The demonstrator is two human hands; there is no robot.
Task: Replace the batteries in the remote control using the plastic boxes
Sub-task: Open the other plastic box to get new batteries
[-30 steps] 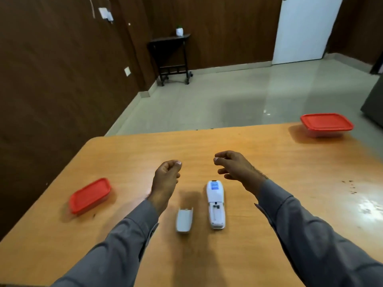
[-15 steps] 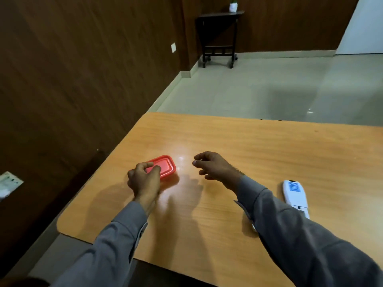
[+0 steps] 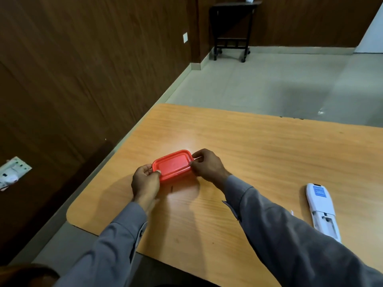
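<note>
The plastic box (image 3: 173, 165) sits on the counter (image 3: 259, 146), toward its left side, lid on top. The left hand (image 3: 145, 182) is at the box's near-left corner, the right hand (image 3: 207, 164) at its far-right end, so the box lies between the two hands. Well off to the right, near the counter's right side, lies the remote control (image 3: 322, 210), back side up, apart from the box, with the right sleeve (image 3: 290, 241) between them. Beyond the counter, across the floor (image 3: 269, 83), a small side table (image 3: 232, 23) stands against the far wall.
</note>
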